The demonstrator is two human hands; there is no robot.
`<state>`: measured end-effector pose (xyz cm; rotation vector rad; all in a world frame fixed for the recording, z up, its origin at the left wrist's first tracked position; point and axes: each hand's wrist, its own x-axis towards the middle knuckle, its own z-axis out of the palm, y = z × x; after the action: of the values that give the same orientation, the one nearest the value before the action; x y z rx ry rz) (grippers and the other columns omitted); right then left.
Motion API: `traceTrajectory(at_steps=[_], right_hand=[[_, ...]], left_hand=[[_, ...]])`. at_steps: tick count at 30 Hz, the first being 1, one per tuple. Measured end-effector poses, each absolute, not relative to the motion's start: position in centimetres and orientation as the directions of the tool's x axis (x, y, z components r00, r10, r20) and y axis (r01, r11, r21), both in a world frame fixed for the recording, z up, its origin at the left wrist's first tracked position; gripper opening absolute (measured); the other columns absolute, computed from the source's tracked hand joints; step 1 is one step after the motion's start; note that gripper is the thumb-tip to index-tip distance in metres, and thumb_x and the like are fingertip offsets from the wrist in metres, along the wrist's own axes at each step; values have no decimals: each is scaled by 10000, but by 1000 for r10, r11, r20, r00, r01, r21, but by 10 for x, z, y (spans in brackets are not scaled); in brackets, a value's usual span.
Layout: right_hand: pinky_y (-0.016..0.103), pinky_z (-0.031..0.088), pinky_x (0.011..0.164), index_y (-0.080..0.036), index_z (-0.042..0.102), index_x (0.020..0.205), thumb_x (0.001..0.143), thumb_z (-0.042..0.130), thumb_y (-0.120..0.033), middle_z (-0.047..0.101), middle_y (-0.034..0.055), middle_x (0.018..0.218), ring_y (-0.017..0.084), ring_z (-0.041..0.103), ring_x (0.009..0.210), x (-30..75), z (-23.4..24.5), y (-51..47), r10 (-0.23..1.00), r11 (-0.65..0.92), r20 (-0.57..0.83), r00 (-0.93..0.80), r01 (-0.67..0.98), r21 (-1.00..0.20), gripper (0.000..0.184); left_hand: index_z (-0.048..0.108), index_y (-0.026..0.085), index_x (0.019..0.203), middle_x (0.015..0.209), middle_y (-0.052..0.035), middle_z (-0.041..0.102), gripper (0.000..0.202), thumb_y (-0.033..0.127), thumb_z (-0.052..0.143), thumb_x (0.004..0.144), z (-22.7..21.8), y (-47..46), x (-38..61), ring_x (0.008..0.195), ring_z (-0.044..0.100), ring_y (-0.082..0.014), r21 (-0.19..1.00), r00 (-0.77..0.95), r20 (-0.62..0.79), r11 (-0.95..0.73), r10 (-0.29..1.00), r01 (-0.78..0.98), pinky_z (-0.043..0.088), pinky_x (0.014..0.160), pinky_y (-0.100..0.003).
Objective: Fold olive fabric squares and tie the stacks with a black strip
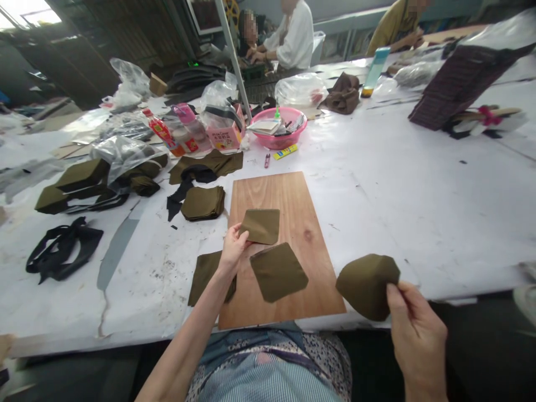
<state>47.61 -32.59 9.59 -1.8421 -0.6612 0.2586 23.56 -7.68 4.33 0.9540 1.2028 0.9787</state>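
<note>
Left hand [235, 245] pinches a cloth patch [265, 225] — arm [201, 318] stretched forward. Right hand [419, 329] pinches a bent scrap [366, 286] — left of its thumb [397, 303].

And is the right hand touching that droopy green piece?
Touching. The head view shows the right hand gripping the olive-green piece by its edge, thumb pressed over it.

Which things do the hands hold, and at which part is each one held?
The left hand pinches a flat olive piece by its left edge; the right hand pinches a curved olive piece by its right edge.
</note>
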Motion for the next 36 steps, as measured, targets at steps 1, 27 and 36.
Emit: traceTrajectory(at_steps=[1, 27, 36], right_hand=[[242, 467, 659, -207, 678, 906, 860, 616, -347, 628, -4, 781, 144, 576, 697, 470, 101, -324, 635, -208, 202, 745, 418, -884, 160], [261, 451, 732, -218, 639, 985, 983, 476, -277, 643, 16, 898, 134, 592, 824, 370, 75, -295, 999, 54, 44, -31, 688, -724, 173], [348, 407, 745, -203, 621, 1002, 925, 569, -254, 623, 66, 931, 226, 526, 887, 363, 56, -266, 977, -144, 78, 197, 888, -436, 106]], left_hand=[[452, 159, 1194, 1220, -142, 586, 428, 223, 623, 807, 45, -79, 233, 1049, 626, -188, 964, 81, -255, 260, 963, -50, 532, 887, -334], [671, 201, 942, 856, -54, 616, 177, 245, 500, 943, 46, -182, 186, 842, 547, -182, 543, 753, 132, -683, 644, 489, 463, 736, -306], [658, 193, 906, 861, -57, 633, 194, 272, 486, 951, 48, -175, 189, 840, 558, -177, 543, 768, 135, -695, 626, 471, 474, 749, -310]])
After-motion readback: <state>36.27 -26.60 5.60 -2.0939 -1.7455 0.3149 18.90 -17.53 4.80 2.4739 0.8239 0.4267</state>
